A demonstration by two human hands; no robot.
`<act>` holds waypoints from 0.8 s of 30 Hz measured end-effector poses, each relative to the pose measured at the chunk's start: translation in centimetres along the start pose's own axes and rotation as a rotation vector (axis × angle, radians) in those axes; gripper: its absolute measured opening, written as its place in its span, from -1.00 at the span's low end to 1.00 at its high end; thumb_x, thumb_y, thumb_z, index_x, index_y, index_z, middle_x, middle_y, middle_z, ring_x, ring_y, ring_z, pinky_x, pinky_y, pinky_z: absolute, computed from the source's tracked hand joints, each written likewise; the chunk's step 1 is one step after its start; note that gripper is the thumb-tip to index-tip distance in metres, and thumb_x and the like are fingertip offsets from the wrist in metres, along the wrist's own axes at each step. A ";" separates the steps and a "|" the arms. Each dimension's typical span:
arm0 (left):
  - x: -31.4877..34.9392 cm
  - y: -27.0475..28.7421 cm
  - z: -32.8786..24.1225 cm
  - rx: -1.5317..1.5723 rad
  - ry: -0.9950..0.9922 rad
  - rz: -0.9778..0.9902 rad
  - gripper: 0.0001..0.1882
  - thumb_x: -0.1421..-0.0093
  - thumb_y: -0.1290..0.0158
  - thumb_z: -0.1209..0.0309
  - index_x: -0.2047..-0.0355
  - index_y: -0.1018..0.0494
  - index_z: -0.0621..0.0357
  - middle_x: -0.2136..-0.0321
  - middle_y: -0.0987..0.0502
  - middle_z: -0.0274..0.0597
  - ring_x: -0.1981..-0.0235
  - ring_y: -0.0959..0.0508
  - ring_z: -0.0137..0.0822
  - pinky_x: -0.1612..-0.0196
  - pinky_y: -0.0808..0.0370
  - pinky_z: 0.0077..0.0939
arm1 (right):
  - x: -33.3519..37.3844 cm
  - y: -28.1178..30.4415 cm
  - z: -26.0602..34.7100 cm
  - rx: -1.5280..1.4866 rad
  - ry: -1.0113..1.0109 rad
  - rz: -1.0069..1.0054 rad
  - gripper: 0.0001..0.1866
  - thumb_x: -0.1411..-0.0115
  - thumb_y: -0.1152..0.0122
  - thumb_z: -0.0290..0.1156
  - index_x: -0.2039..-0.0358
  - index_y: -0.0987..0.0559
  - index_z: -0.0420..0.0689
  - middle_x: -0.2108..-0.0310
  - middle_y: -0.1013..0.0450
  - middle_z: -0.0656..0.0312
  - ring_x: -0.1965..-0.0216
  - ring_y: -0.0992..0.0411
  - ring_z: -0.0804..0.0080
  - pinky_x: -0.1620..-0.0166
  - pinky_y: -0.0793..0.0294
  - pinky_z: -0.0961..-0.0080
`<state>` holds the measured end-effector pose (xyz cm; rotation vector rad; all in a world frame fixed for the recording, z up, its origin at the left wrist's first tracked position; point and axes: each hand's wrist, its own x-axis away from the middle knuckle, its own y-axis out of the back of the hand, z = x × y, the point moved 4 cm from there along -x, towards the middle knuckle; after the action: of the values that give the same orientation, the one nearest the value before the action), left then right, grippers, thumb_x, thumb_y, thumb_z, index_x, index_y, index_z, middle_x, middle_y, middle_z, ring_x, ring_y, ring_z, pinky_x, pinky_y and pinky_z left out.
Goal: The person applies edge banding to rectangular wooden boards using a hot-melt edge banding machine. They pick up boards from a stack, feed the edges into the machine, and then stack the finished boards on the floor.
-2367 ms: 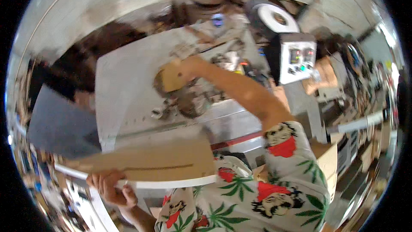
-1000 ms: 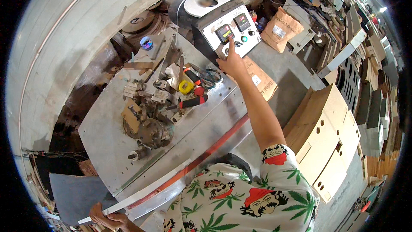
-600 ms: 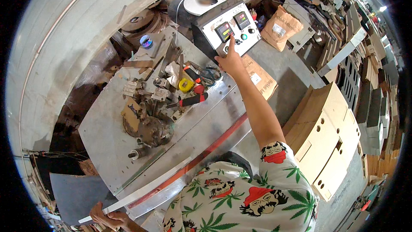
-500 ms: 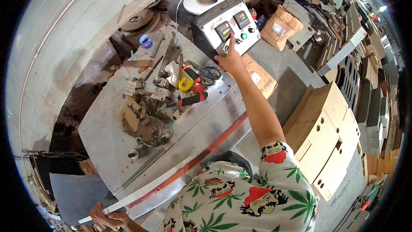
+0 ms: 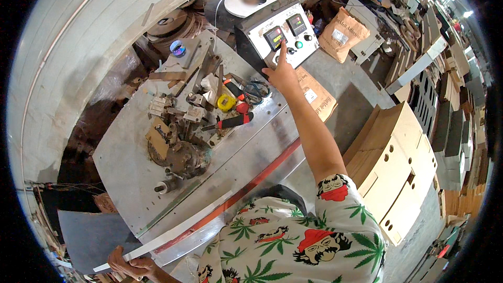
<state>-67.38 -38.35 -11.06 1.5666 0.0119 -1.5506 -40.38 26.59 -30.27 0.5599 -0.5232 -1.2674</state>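
My right hand (image 5: 283, 76) reaches out to a control box (image 5: 270, 26) with a white front panel. Its index finger is stretched out, with the tip at the lower edge of the left digital display (image 5: 274, 38); the thumb lies apart at the panel's side. Nothing is held in that hand. At the lower left, my left hand (image 5: 128, 266) grips a long white strip (image 5: 173, 233) near its end, fingers bent around it. The strip runs along the front edge of the metal worktable (image 5: 123, 173), next to a red band (image 5: 230, 206).
Pliers (image 5: 236, 120), a yellow tape measure (image 5: 226, 102) and metal parts crowd the table around a greasy round mechanism (image 5: 186, 158). Beyond the left hand is a dark grey panel (image 5: 94, 236). Brown paper sacks (image 5: 343, 34) and stacked boards (image 5: 401, 178) stand on the right.
The right display's red digits have gone dim or dark. Both hands keep nearly the same places, and the view has shifted very slightly.
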 end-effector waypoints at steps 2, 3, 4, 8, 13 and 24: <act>0.2 -0.2 0.2 0.005 0.003 -0.007 -0.45 -0.55 0.37 0.08 0.07 -0.51 0.25 0.16 -0.54 0.03 0.13 -0.48 0.04 -0.08 -0.30 0.13 | 0.2 0.3 0.1 0.036 -0.002 -0.005 0.33 -0.15 -0.50 -0.28 -0.55 0.42 -0.07 -0.04 -0.57 -0.28 -0.04 -0.57 -0.30 -0.11 -0.55 0.04; 0.3 -0.4 0.3 0.007 0.004 -0.010 -0.45 -0.55 0.37 0.08 0.06 -0.51 0.25 0.16 -0.54 0.03 0.13 -0.48 0.04 -0.08 -0.30 0.13 | 0.2 0.5 0.2 0.059 0.003 -0.010 0.33 -0.15 -0.50 -0.28 -0.55 0.42 -0.07 -0.04 -0.57 -0.27 -0.03 -0.57 -0.30 -0.11 -0.55 0.03; 0.4 -0.4 0.5 0.003 0.003 -0.019 -0.46 -0.55 0.37 0.08 0.06 -0.51 0.25 0.16 -0.54 0.02 0.13 -0.48 0.04 -0.08 -0.30 0.13 | 0.3 0.6 0.6 0.079 0.012 -0.013 0.34 -0.15 -0.50 -0.28 -0.55 0.42 -0.08 -0.04 -0.57 -0.27 -0.03 -0.57 -0.30 -0.10 -0.55 0.03; -0.2 -0.6 0.0 0.015 0.003 -0.046 -0.47 -0.55 0.36 0.09 0.07 -0.50 0.25 0.18 -0.54 0.01 0.13 -0.48 0.03 -0.08 -0.30 0.11 | 0.5 0.7 0.8 0.023 -0.022 0.017 0.34 -0.15 -0.50 -0.28 -0.54 0.42 -0.10 -0.02 -0.58 -0.26 -0.01 -0.58 -0.30 -0.08 -0.56 0.02; -0.9 -0.5 -0.7 0.006 -0.002 -0.040 -0.48 -0.55 0.36 0.10 0.08 -0.50 0.26 0.18 -0.54 0.00 0.15 -0.49 0.02 -0.06 -0.30 0.10 | -0.4 0.0 -0.4 0.010 0.053 -0.034 0.35 -0.12 -0.53 -0.33 -0.54 0.41 -0.10 0.04 -0.60 -0.25 0.02 -0.59 -0.31 -0.05 -0.57 0.00; -0.6 -0.7 -0.3 0.010 -0.013 -0.053 -0.49 -0.54 0.35 0.14 0.07 -0.52 0.27 0.16 -0.56 0.01 0.14 -0.50 0.03 -0.06 -0.32 0.07 | -0.8 -0.7 -1.0 0.081 0.120 -0.089 0.28 -0.18 -0.44 -0.40 -0.52 0.44 -0.11 0.56 -0.60 -0.02 0.56 -0.62 0.07 0.38 -0.60 0.21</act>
<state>-67.68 -37.49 -11.05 1.5754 0.0381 -1.6041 -40.41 27.32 -31.49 0.7293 -0.4551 -1.2924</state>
